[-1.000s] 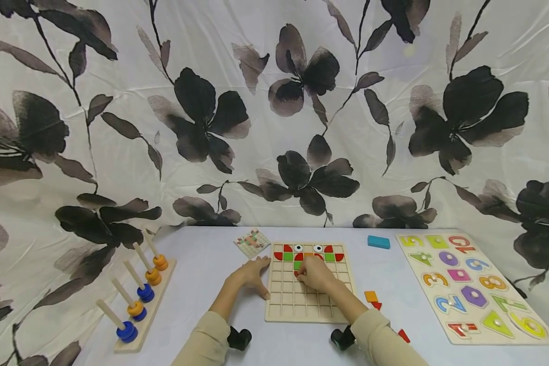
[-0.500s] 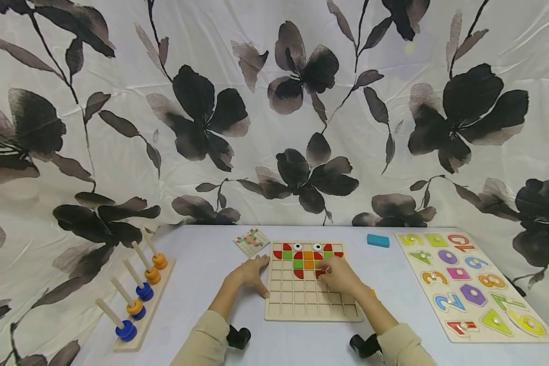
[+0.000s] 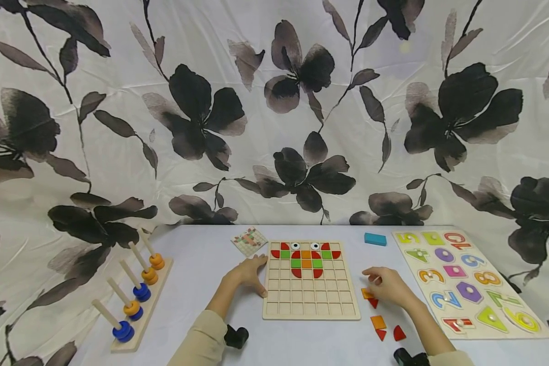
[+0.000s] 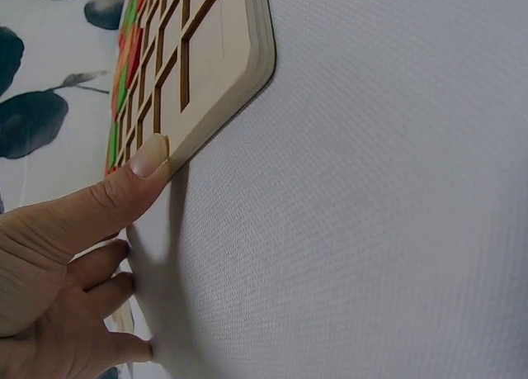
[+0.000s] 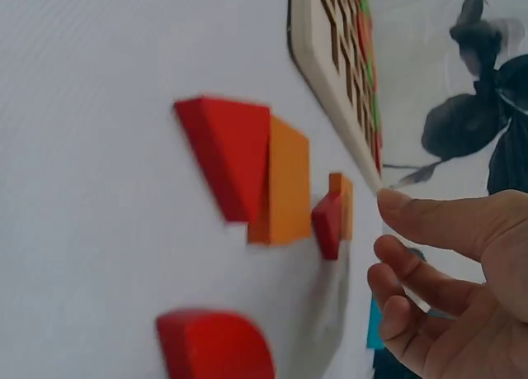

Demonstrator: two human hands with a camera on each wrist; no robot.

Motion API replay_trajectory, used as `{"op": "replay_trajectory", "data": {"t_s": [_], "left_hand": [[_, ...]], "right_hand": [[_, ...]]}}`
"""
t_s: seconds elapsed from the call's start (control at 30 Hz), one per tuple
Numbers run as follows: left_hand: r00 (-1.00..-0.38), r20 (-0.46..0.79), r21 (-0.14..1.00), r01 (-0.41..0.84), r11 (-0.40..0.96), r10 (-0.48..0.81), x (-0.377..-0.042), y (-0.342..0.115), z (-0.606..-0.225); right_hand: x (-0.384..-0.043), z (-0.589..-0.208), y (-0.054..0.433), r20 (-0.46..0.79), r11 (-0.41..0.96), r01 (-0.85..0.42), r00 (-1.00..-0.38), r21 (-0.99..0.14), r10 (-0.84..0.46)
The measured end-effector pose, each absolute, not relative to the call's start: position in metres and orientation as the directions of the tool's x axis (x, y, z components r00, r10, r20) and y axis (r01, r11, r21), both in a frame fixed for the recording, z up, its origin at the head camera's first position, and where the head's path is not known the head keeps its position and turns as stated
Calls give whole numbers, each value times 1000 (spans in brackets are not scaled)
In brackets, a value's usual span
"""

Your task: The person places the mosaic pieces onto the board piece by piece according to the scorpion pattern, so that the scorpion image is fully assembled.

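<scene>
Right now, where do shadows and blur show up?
Head view: patterned card lacks fine detail; left wrist view: grey shadow on the white tabletop beside the left hand; right wrist view: bottom red piece blurred, soft shadow near the orange pieces.

Beige gridded board (image 3: 309,308) with red, green and orange tiles (image 3: 306,264), white backdrop (image 3: 251,152) with black flowers (image 3: 189,94)

Grid board (image 3: 311,296) between stacker (image 3: 151,300) and number puzzle (image 3: 470,311)

We see plain beige sleeves (image 3: 199,338), with some soft folds, and next to each one a rounded black device (image 3: 236,336) is worn.
</scene>
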State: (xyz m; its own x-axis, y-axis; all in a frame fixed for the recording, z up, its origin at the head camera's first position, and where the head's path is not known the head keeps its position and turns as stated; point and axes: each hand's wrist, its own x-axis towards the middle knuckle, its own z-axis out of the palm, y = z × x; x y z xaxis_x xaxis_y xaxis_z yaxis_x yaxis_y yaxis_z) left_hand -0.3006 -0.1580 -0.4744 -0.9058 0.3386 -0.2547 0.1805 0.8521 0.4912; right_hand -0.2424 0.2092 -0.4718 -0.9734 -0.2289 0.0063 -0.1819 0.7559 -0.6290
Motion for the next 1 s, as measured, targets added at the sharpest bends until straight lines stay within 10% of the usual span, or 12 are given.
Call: {"op": "replay_trajectory", "data": {"t_s": [1.0], "left_hand": [[-901, -262, 500, 179, 847, 345, -301, -159, -473]], "right_hand": [[-240, -479, 210, -42, 772, -147, -975, -618, -219]]}}
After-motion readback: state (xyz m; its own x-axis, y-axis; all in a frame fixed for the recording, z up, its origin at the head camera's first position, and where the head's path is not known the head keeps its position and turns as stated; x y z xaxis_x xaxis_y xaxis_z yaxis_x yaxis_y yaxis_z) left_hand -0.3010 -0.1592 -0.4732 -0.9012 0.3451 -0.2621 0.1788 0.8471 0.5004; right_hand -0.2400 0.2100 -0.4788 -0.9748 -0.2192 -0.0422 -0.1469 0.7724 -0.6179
